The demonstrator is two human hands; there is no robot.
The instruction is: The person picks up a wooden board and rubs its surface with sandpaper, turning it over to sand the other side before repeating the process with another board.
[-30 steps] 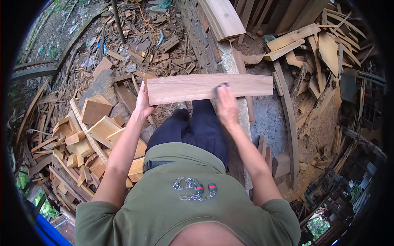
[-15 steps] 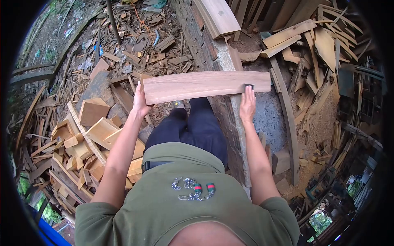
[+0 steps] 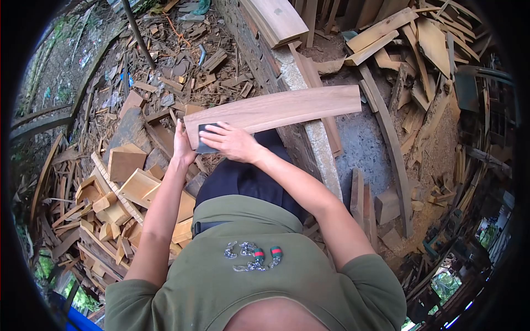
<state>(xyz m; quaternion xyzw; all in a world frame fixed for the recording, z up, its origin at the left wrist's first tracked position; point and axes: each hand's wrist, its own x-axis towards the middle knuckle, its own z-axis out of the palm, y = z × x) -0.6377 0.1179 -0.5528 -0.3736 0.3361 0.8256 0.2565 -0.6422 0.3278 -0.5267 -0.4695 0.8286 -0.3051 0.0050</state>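
Across the top edge of the wall (image 3: 323, 160) reaches the board (image 3: 281, 105), its left end pinched in the grip of the left hand (image 3: 183, 145), probably for steadiness; the right hand (image 3: 237, 144) lies over a pad (image 3: 203, 149) at that end's near corner, whether pinching it cannot be told

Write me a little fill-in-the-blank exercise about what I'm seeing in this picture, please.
1. As the wearer sees it, the left hand and right hand are both near the plank's ____ end.
2. The right hand lies over a dark, flat pad set against the ____.
3. The wearer's shirt is ____ in colour.

Missing words: left; plank; green.
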